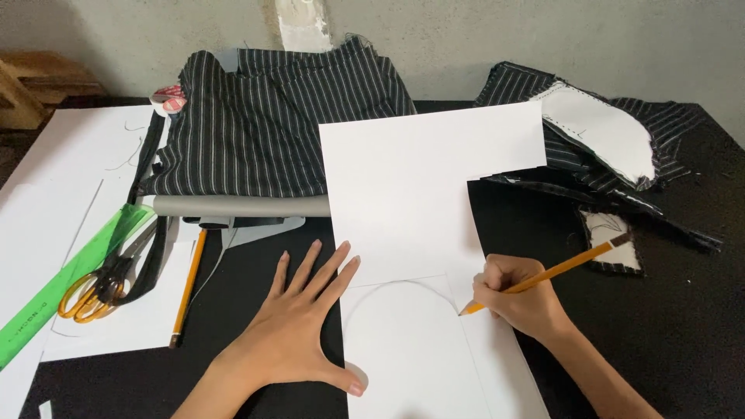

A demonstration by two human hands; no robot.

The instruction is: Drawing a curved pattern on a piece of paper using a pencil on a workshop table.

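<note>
My left hand point(299, 326) lies flat, fingers spread wide, palm on the black bench point(683, 326) with the thumb and fingertips pressing the left edge of the white paper sheet point(419, 178), holding nothing. My right hand point(516, 299) is closed around a yellow pencil point(543, 278), tip down on the sheet just right of a drawn arch outline point(400, 287), which sits in the lower part of the sheet between my two hands. The sheet runs from the middle of the bench toward me, its top overlapping a grey roll point(240, 206). Behind the roll lies folded black striped fabric point(272, 124); more striped pieces with a white cut piece point(601, 132) lie far right. To the left, on other white paper point(54, 178): a green ruler point(70, 283), orange-handled scissors point(97, 287), and a second pencil point(188, 283) near my left hand, not touching. Small tape roll point(169, 99) at back left.
</note>
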